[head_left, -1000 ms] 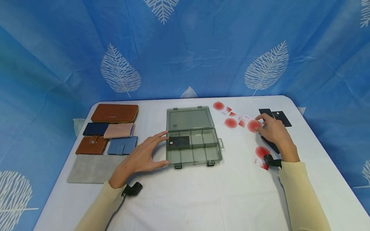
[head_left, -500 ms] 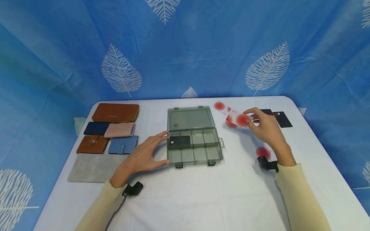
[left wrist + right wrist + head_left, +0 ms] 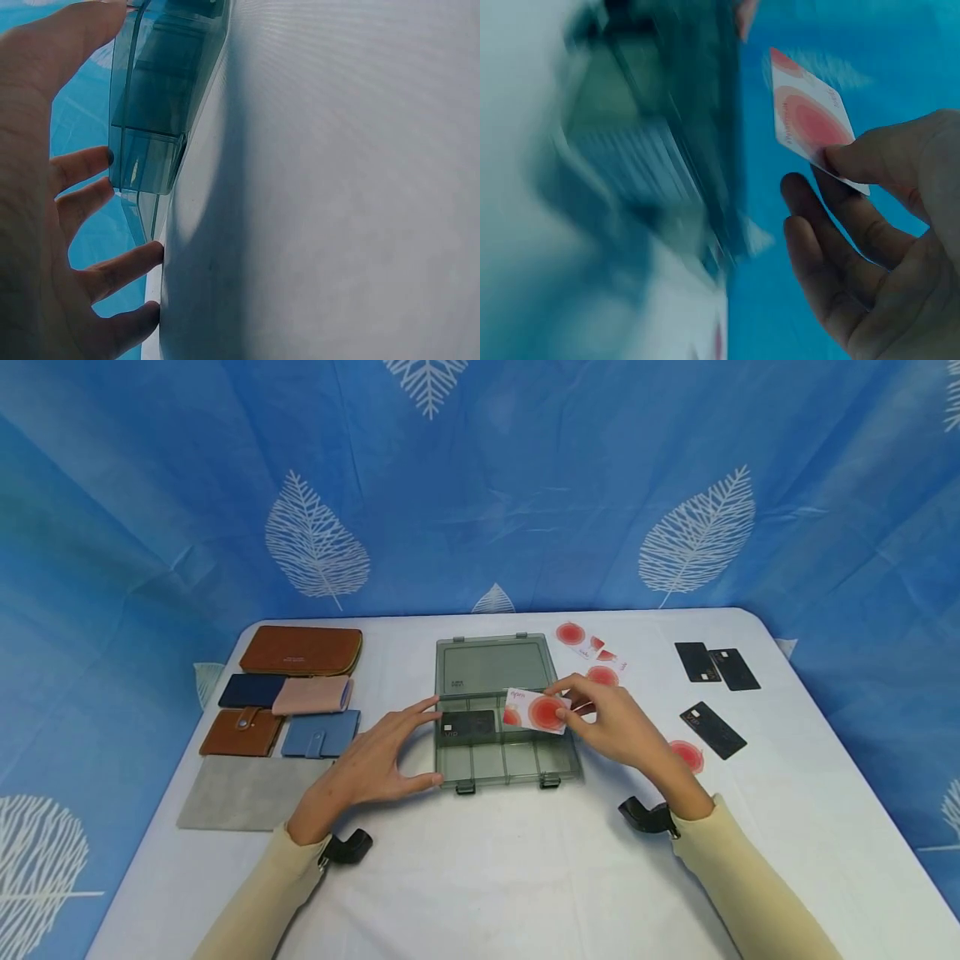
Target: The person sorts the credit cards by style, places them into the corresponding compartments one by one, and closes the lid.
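Observation:
A green-tinted clear compartment box (image 3: pixel 487 767) lies with its lid folded back. A black chip card (image 3: pixel 468 724) rests in the left part of its rear row. My left hand (image 3: pixel 367 766) is spread along the box's left side, thumb near the front corner; in the left wrist view, fingertips meet the box wall (image 3: pixel 154 94). My right hand (image 3: pixel 622 724) pinches a white card with red circles (image 3: pixel 525 706) by its right end, above the rear compartments. The right wrist view shows this card (image 3: pixel 810 112) between thumb and fingers, while the box behind is blurred.
Several red-and-white cards (image 3: pixel 602 676) lie behind the box's right side, and another (image 3: pixel 686 755) is partly hidden by my right arm. Black cards (image 3: pixel 713 730) lie at right. On the left are a brown zip wallet (image 3: pixel 300 650), smaller wallets (image 3: pixel 321 735) and a grey pouch (image 3: pixel 240 793).
My right hand has picked up a red-and-white card from the right and carried it left, over the box. The left hand has stayed at the box's left side.

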Available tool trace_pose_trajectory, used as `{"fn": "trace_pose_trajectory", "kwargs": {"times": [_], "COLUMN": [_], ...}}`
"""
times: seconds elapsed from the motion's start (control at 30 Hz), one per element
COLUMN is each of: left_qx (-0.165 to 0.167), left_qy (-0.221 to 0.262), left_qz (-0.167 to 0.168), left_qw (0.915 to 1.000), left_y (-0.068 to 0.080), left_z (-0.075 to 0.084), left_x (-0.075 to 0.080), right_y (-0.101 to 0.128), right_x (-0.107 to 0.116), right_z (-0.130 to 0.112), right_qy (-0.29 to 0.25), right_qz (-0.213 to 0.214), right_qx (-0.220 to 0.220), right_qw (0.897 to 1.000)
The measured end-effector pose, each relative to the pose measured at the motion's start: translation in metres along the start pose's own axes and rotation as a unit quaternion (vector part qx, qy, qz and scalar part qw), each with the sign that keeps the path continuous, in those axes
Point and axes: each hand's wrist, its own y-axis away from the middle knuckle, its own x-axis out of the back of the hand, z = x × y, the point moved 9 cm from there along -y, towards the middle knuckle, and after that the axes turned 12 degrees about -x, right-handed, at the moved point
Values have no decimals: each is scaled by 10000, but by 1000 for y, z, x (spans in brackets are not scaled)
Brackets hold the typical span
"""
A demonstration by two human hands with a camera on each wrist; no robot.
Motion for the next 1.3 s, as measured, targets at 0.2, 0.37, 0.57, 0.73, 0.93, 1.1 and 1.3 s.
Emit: {"fn": "trace_pose_trajectory", "kwargs": {"times": [0.2,0.37,0.57,0.73,0.93,1.1,1.3], "left_qx": [19,56,39,-68,-13,32,70], "left_qy": [-30,-10,0,-43,-10,17,-29], "left_qz": [-16,-41,-63,-42,-86,-66,-43], "left_qw": [10000,10000,10000,10000,10000,10000,10000], "left_y": [0,0,-1,-2,0,0,1], "left_z": [0,-1,-2,-1,-2,-3,-3], "left_x": [0,-1,-2,-3,-4,-6,-5], "right_y": [8,14,20,20,23,27,29], "right_x": [-38,-65,-81,-87,-92,-97,-103], "right_z": [-20,-28,-35,-37,-39,-42,-44], "right_qy": [9,109,248,329,719,1149,1425], "right_qz": [-277,-422,-440,-467,-401,-392,-498], "right_qx": [297,465,574,520,632,783,968], "right_qw": [9992,9980,9971,9970,9946,9895,9838]}}
